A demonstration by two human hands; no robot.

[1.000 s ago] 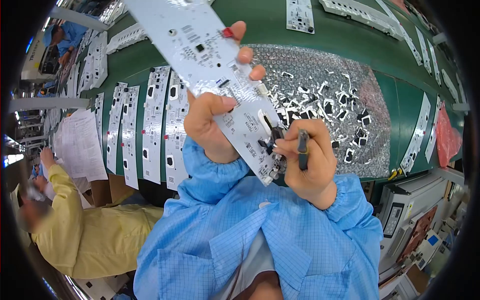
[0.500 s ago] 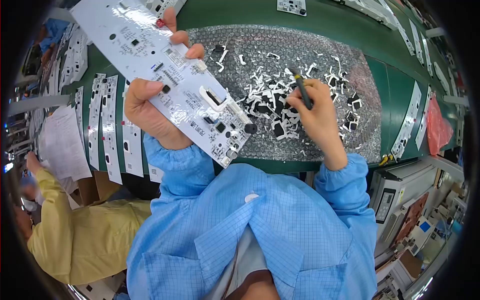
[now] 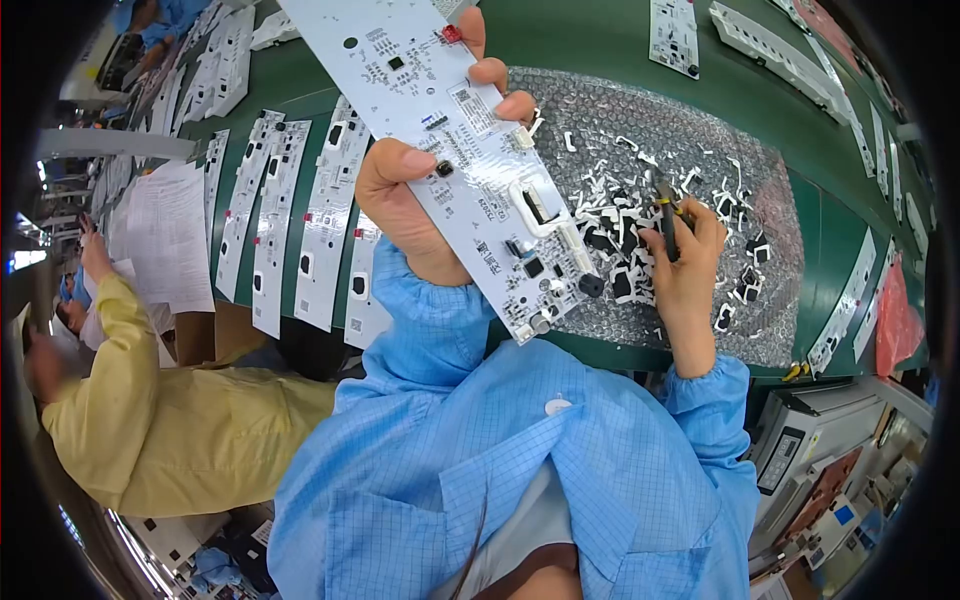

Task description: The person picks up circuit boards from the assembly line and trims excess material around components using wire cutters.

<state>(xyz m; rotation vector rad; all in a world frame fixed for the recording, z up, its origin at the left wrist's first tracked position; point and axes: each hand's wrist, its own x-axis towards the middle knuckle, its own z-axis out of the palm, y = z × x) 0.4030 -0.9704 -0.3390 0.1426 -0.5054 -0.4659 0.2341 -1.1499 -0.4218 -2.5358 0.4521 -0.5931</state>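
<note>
My left hand (image 3: 415,205) grips a long white circuit board (image 3: 475,215) by its edges, tilted above the bench. Thumb on the near side, fingers round the far edge. On the board sit a red part, white connectors, a black round knob (image 3: 591,286) and a white-framed slot (image 3: 538,207). My right hand (image 3: 690,265) is closed round a slim dark tool with a yellow band (image 3: 668,218); its exact kind is unclear. The tool's tip is over a pile of small white and black scraps (image 3: 625,225), apart from the board.
Bubble wrap (image 3: 780,290) lies under the scraps on the green bench (image 3: 600,40). More white boards (image 3: 275,220) are lined up at left, others at right. A co-worker in a yellow sleeve (image 3: 130,320) is at left, near paper sheets (image 3: 170,235). A red plastic bag (image 3: 900,320) hangs at right.
The view has swung, so the bench, board and both hands appear further right. My left hand still holds the board and my right hand the tool, which now points more upright.
</note>
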